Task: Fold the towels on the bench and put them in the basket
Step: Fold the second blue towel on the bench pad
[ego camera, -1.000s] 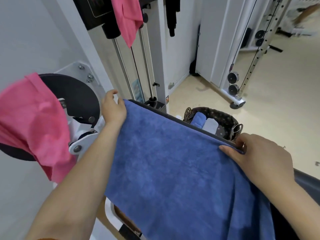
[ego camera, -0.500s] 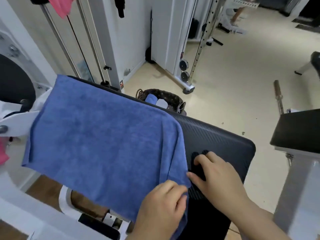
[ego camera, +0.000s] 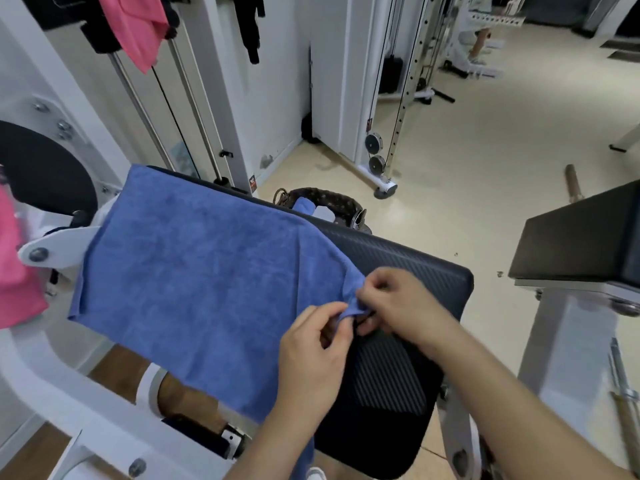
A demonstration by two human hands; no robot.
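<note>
The blue towel (ego camera: 207,289) lies spread across the black table (ego camera: 408,271). Both hands have closed in: the left hand (ego camera: 311,355) and right hand (ego camera: 398,306) now pinch its near right corner, lifted off the pad. The basket (ego camera: 332,199) stands beyond.

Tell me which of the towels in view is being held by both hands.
The blue towel spread over the bench; both hands pinch its near corner. The pink towels hang untouched on the machines.

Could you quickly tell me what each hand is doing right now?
Left hand: closed, pinching the blue towel corner.
Right hand: closed on the same corner.
</note>
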